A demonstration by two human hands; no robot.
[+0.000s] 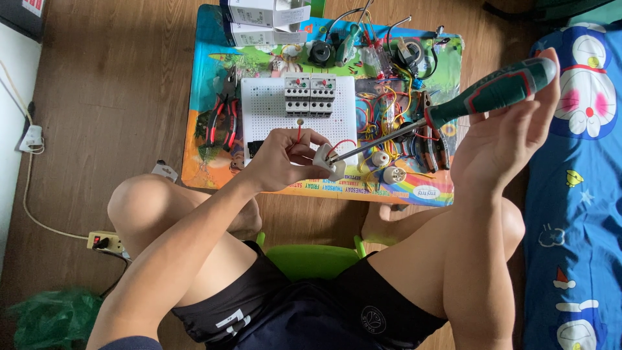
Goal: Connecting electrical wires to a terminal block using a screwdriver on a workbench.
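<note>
My left hand [282, 157] grips a small white lamp socket [326, 159] with red wires [299, 134] coming out of it, held above the near edge of a low colourful table [204, 97]. My right hand [508, 133] holds a green-and-red-handled screwdriver [492, 93]; its metal shaft slants down to the left and its tip meets the socket. Just behind the socket lies a white perforated board [265, 107] carrying two grey circuit breakers [310, 94].
Red-handled pliers [222, 116] lie left of the board. A tangle of coloured wires, small parts and tools [395, 97] fills the table's right half. White boxes [259, 19] stand at the back. A power strip [103, 242] sits on the wooden floor; blue bedding [576, 194] lies right.
</note>
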